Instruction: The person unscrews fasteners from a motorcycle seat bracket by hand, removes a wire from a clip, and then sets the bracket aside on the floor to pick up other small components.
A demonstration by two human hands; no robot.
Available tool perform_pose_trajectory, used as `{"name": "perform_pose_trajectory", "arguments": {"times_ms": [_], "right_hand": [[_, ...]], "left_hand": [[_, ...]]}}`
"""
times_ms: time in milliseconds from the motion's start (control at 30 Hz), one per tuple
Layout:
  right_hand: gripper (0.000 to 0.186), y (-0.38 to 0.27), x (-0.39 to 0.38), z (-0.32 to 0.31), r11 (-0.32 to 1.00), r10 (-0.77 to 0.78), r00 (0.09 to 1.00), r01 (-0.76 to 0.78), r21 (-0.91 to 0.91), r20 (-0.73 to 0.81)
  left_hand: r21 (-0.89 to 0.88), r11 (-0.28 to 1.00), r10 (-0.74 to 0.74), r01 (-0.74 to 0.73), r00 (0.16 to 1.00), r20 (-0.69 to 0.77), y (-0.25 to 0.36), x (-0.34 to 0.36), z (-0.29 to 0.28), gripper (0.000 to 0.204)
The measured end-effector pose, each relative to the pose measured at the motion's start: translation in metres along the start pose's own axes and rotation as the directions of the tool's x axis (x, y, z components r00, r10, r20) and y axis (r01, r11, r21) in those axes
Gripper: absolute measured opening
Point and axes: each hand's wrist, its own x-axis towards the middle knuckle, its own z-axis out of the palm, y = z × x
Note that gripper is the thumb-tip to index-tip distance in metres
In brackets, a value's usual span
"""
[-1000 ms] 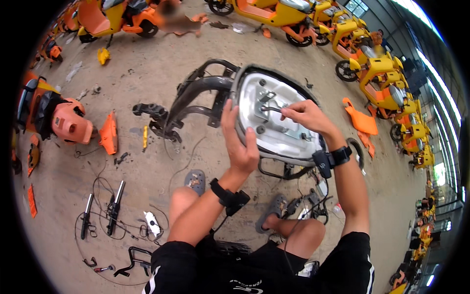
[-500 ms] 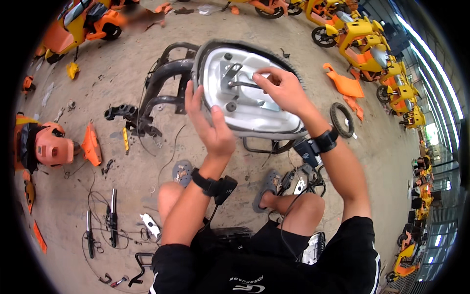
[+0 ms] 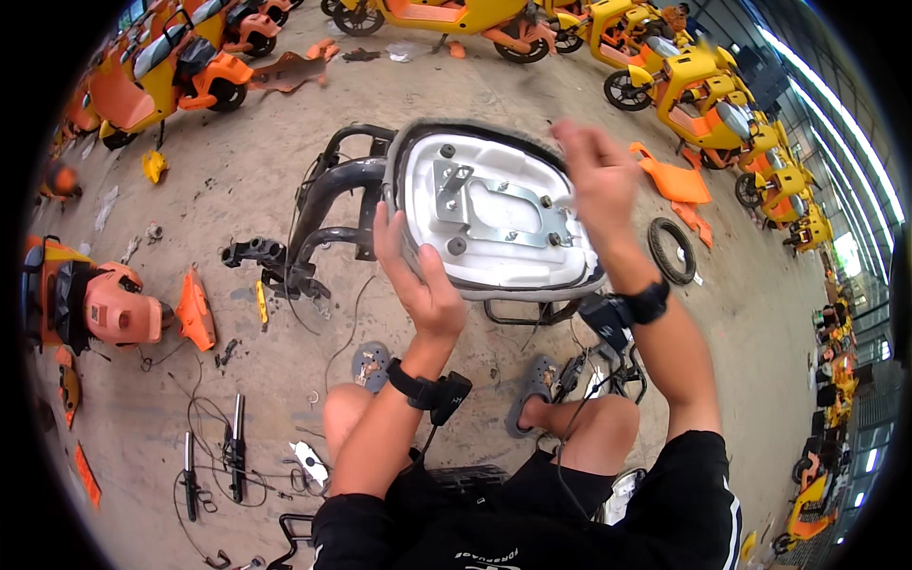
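Observation:
A scooter seat [image 3: 423,242] lies upside down on a dark tubular frame [image 3: 328,195], its white underside facing up. Bolted on that underside is a metal bracket [image 3: 464,217] with an upright tab, amid several bolts and dark round bumpers. Against the seat's left rim rests my left hand [image 3: 423,290], fingers stretched out and thumb apart. My right hand [image 3: 598,176] is raised over the seat's far right edge, off the bracket. Motion smears its fingers, and whether they still hold the thin bent rod is not visible.
A loose tyre [image 3: 672,251] and orange body panels [image 3: 673,176] lie to the right. On the floor at left are an orange scooter front [image 3: 123,304], shock absorbers [image 3: 237,446] and cables. Yellow scooters [image 3: 698,90] line the back and right.
My right hand has left the bracket, where it worked a thin bent rod, and moved up and right. That rod no longer shows on the bracket. My left hand stays at the rim.

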Motion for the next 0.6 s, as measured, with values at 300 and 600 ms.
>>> {"name": "perform_pose_trajectory", "arguments": {"times_ms": [300,600], "right_hand": [[0.013,-0.067,-0.047,-0.024,0.941,-0.261,0.959,0.228,0.249,0.112],[0.027,-0.015,-0.036,-0.015,0.956,0.283,0.897,-0.237,-0.171,0.34]], "left_hand": [[0.087,0.996,0.001,-0.006,0.999,0.049,0.001,0.0,-0.008,0.044],[0.087,0.996,-0.001,-0.004,0.998,0.058,-0.002,-0.001,-0.008,0.047]]}}
